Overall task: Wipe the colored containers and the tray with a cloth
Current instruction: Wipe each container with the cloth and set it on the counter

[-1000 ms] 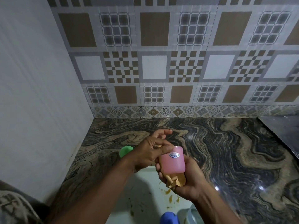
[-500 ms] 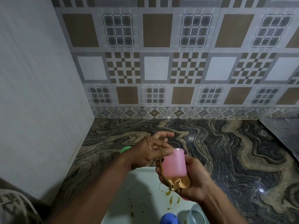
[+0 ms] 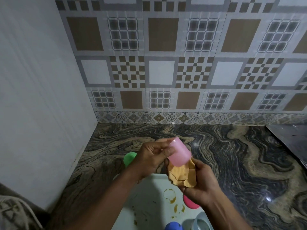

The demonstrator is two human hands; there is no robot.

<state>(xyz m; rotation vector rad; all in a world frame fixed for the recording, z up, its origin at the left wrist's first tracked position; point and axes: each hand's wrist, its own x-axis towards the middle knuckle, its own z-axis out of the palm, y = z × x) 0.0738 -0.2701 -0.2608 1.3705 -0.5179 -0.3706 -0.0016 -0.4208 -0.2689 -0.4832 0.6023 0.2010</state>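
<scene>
Marbled surface [image 3: 240, 163]: left hand [image 3: 149, 157] fingers [image 3: 164, 152] curl round tilted pink cup [image 3: 179, 155], upper end; right hand [image 3: 203, 185] clutches cloth [image 3: 181, 177] touching its lower end.

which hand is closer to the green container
Left. The left hand, gripping the pink container, is right next to the green container, overlapping it in view. The right hand, holding the cloth, lies farther right, beyond the pink one.

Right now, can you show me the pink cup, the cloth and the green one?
pink container [image 3: 180, 154]: head view, its side wall.
cloth [image 3: 180, 177]: head view, its bunched middle.
green container [image 3: 129, 158]: head view, its rounded top.
</scene>
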